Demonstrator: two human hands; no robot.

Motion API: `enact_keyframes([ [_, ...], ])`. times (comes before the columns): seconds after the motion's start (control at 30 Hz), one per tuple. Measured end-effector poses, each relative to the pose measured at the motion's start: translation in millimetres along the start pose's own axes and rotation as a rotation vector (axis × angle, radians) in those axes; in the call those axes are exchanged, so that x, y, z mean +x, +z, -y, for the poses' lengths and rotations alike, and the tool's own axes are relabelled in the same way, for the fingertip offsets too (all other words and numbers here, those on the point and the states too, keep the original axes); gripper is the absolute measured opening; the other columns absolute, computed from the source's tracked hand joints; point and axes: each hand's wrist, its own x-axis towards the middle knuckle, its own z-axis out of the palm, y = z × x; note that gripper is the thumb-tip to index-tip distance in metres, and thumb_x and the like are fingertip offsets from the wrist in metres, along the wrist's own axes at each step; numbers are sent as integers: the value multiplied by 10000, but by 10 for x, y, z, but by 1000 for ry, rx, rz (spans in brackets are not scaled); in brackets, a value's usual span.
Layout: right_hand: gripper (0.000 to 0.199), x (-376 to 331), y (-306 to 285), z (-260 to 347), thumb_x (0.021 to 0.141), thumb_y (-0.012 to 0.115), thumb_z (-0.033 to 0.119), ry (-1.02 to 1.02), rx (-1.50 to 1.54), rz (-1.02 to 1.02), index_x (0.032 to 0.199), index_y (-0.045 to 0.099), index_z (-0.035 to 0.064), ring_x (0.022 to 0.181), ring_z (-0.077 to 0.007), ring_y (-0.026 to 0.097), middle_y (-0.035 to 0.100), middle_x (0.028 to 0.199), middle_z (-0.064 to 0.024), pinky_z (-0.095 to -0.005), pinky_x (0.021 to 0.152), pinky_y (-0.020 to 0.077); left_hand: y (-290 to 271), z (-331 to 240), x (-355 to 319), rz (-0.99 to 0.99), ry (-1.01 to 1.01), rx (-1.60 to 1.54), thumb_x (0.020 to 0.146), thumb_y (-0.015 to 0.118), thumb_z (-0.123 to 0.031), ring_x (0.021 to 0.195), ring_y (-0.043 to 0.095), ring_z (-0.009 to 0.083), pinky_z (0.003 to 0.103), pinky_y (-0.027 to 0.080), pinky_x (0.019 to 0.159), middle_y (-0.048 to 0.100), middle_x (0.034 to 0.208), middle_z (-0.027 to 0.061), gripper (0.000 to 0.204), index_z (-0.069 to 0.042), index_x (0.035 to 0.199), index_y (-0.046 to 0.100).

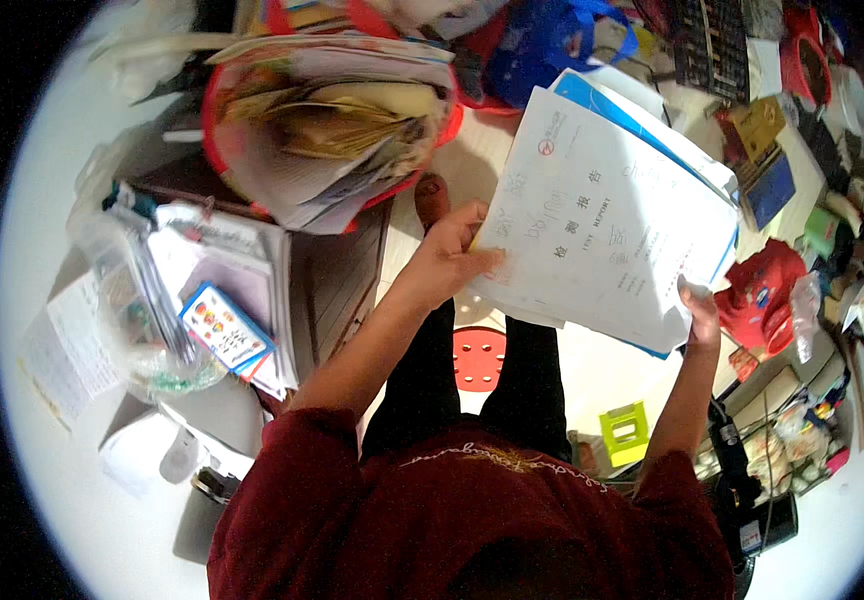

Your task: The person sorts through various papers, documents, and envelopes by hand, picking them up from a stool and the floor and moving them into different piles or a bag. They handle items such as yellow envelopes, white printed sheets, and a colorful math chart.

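A clear plastic bag (147, 330) and a colourful card pack (225, 327) lie on piled papers at left, below a red basket (214, 120) stuffed with documents. The left hand (449, 255) grips the near edge of a white paper stack (607, 225), held over the floor; the right hand (700, 318) pinches its lower right corner.
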Motion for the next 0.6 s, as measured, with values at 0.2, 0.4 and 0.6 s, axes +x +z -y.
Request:
enact_keyframes([
  [0.2,415,-587,1269,1158,716,711,111,-338,-391,-135,1069,559,-46,926,-179,549,594,1024,-93,-309,866,408,-191,-821,-642,-261,280,151,798,534,-57,998,505,154,292,390,882,535,1093,80,427,-1,1203,409],
  [0.4,279,-712,2503,1781,761,639,36,-881,-933,-10,1037,611,9,848,-146,593,633,953,-72,-254,783,453,-1015,-1265,-826,-618,613,440,771,549,-18,971,537,175,280,421,837,552,1072,114,430,-18,1193,464],
  [0.6,420,-557,3375,2164,696,578,-8,-1117,-1185,375,1102,605,97,945,-176,609,614,1074,-92,-274,808,475,-1463,-1276,-857,-540,596,582,769,548,-41,994,551,272,303,438,816,548,1097,162,321,0,1087,534],
])
